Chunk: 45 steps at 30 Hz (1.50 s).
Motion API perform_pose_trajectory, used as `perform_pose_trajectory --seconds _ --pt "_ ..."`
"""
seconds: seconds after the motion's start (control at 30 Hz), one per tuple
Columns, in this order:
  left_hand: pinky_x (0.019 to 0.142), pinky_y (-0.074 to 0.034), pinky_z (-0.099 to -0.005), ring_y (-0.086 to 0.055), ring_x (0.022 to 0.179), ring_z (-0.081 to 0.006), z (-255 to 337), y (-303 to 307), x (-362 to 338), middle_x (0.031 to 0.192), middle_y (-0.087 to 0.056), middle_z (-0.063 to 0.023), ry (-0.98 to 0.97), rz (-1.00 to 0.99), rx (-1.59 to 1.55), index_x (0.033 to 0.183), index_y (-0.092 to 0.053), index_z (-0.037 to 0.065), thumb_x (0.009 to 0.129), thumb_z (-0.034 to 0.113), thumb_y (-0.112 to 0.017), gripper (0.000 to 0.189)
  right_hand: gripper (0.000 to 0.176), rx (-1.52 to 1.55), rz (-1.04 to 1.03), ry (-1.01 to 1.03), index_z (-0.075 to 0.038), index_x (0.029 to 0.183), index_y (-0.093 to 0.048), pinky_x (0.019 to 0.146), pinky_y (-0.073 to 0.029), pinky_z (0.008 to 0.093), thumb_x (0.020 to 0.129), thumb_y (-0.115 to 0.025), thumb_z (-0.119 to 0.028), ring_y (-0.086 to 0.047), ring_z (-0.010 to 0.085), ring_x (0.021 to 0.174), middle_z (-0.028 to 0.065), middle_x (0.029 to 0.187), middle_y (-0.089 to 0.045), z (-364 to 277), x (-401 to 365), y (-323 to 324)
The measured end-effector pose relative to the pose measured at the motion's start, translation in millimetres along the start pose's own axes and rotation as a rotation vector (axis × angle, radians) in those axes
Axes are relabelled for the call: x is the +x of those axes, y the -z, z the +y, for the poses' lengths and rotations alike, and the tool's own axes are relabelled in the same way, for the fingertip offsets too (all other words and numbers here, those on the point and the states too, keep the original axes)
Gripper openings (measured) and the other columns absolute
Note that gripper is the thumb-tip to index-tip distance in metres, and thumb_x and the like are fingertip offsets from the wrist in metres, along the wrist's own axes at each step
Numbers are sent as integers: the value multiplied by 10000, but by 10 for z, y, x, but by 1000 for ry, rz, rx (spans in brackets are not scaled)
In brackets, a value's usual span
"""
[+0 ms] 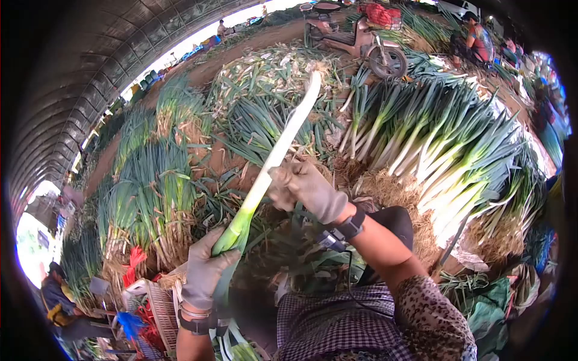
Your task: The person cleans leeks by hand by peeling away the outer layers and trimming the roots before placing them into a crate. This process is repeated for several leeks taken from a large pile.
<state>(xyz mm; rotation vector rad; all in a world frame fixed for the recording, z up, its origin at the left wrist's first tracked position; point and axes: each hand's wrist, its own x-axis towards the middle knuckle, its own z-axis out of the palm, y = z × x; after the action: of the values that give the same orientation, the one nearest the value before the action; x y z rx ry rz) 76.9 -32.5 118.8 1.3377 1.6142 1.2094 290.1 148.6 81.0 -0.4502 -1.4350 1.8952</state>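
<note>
A long leek slants up across the middle of the view, its white shank and root end pointing away from me. My left hand, in a pale work glove, is wrapped round its green leaves. Against the white shank, my gloved right hand has its fingers bent and pinched together at the leek's side. Those fingertips are partly blurred, so any loose outer layer between them is hard to make out. Green leaf ends hang below my left hand.
Trimmed leeks lie in a wide row at right, roots towards me. Untrimmed bundles stand at left, above a plastic basket. Leaf scraps are heaped ahead, near a parked scooter. Other people sit at far right and lower left.
</note>
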Motion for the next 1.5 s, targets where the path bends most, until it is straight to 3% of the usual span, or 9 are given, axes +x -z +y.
perform_pose_trajectory --seconds 0.07,0.13,0.2,0.3,0.53,0.73,0.97,1.17,1.5 --pt "769 -503 -262 -620 853 -126 -2 25 -63 984 -673 -37 -35 73 113 1210 -606 -35 730 -22 -740 499 228 -222 200 313 -37 1058 -620 489 -407 209 984 -466 -188 -555 59 625 -8 799 -612 -46 -43 422" --pt "813 -510 -287 -639 895 -137 -42 195 -191 985 -694 -98 -55 191 313 1187 -608 -63 743 -4 -751 470 158 769 112 347 -75 986 -603 424 -361 165 987 -471 -162 -494 37 529 -51 666 -529 -28 -76 1404" --pt "811 -519 -304 -671 899 -181 0 343 -272 990 -699 -152 -105 237 552 1194 -615 -44 744 3 -749 472 165 631 825 512 -68 962 -623 446 -410 142 950 -619 -232 -556 43 590 -7 813 -639 77 -272 2264" --pt "742 -522 -323 -674 826 -215 58 383 -310 970 -694 -178 -274 246 879 1254 -593 1 759 -34 -706 509 293 -87 1070 384 -121 1149 -645 723 -557 229 871 -718 -178 -646 149 871 54 1002 -668 -163 -434 1965" --pt "623 -488 -415 -611 713 -335 116 344 -315 885 -606 -137 -398 299 1332 1201 -635 158 720 53 -717 499 322 -1358 470 868 -113 930 -714 1026 -377 445 680 -803 -295 -482 373 1220 140 1233 -597 54 208 595" --pt "727 -490 -403 -624 858 -339 436 1062 -1235 939 -646 -139 -120 390 1597 1154 -666 122 709 6 -682 459 227 -1031 666 93 -20 1073 -657 741 -518 378 865 -634 -108 -654 241 771 115 889 -709 439 683 515" --pt "780 -529 -341 -691 921 -300 458 1919 -2870 1030 -691 -179 476 778 1290 1163 -668 61 699 -47 -669 476 516 -1269 666 -2 39 944 -708 696 -481 416 851 -629 -462 -665 293 746 213 773 -689 2112 756 2598" --pt "673 -531 -445 -671 764 -355 -2808 2269 -3701 853 -694 -152 798 605 1165 1133 -675 203 802 364 -691 368 272 -864 466 -258 15 1017 -699 781 -472 316 875 -674 -216 -632 159 827 83 932 -714 2855 691 1865" --pt "832 -513 -416 -650 960 -346 -2498 1975 -3058 1069 -683 -144 872 704 1015 1227 -635 116 807 184 -682 428 291 -817 200 -453 17 1011 -687 733 -472 340 849 -688 -225 -595 183 776 112 883 -684 3391 911 1047"
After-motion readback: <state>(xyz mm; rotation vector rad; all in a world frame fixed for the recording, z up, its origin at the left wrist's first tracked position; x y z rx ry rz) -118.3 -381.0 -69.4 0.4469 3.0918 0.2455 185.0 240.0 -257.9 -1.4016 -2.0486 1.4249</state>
